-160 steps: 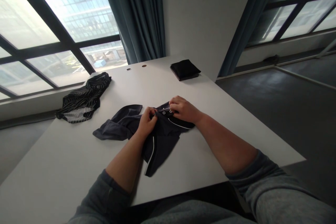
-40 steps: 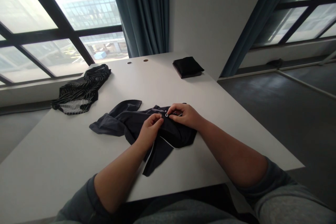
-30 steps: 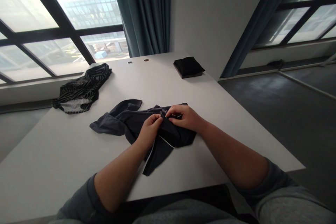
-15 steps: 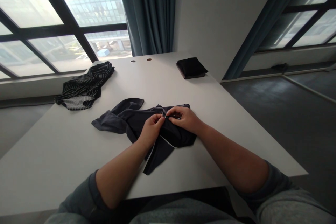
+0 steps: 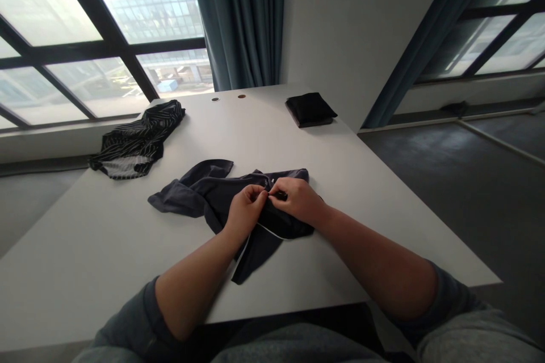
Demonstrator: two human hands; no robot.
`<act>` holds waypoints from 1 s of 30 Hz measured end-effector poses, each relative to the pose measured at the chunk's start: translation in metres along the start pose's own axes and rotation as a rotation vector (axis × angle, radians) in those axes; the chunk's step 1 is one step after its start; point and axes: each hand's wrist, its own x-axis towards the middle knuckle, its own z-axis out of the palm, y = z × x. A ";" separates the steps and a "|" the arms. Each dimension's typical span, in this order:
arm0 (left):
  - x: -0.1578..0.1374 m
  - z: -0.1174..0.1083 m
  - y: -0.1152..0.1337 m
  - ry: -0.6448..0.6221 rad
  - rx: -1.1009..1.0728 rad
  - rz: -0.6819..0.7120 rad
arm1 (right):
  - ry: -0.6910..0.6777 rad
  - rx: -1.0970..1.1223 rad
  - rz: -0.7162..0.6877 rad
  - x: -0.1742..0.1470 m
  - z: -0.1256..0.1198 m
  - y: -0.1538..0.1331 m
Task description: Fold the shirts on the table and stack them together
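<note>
A dark grey shirt (image 5: 217,190) with white piping lies crumpled on the white table in front of me. My left hand (image 5: 247,207) pinches its cloth near the middle, thumb against fingertips. Close by on the right, my right hand (image 5: 296,198) also has thumb and finger pinched on the shirt, the tips almost meeting those of the left. Whatever small part sits between the fingertips is covered by them. One sleeve of the shirt spreads to the left, and a flap with a pale edge hangs toward me.
A black and white striped garment (image 5: 142,136) lies at the table's left edge. Folded dark cloths (image 5: 310,109) are stacked at the far right of the table (image 5: 361,249). Two round cable holes sit near the back edge, before a blue curtain (image 5: 242,22) and windows.
My right hand has shifted slightly down and its fingers have closed in toward the left thumb. The small white-ringed button between the hands is now covered.
</note>
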 end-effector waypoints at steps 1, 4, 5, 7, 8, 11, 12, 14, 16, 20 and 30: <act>0.000 0.000 0.000 0.000 0.025 0.017 | 0.011 -0.029 -0.015 -0.001 0.002 0.000; 0.001 -0.003 0.001 -0.018 0.010 0.071 | 0.057 -0.072 -0.027 -0.002 0.006 0.002; 0.002 -0.004 0.001 -0.027 -0.024 0.081 | 0.073 -0.066 -0.023 -0.002 0.006 0.003; 0.004 -0.005 0.001 -0.056 -0.109 0.077 | 0.097 -0.026 -0.018 -0.002 0.006 0.004; 0.005 -0.006 0.000 -0.072 -0.151 0.064 | 0.101 0.002 -0.020 -0.002 0.005 0.004; 0.009 -0.007 0.000 -0.105 -0.244 0.022 | 0.111 0.078 -0.035 -0.002 0.003 0.004; 0.009 -0.007 0.000 -0.108 -0.263 0.013 | 0.119 0.098 -0.035 -0.002 0.002 0.004; 0.010 -0.006 0.000 -0.108 -0.292 0.005 | 0.136 0.128 -0.022 -0.002 0.002 0.004; 0.010 -0.005 0.000 -0.111 -0.309 0.010 | 0.150 0.150 0.004 -0.002 0.003 0.004; 0.008 -0.002 -0.004 -0.047 -0.265 0.083 | 0.183 0.214 0.067 -0.002 0.008 0.004; 0.001 -0.008 0.001 0.109 0.127 0.496 | 0.141 0.584 0.351 -0.004 0.019 -0.002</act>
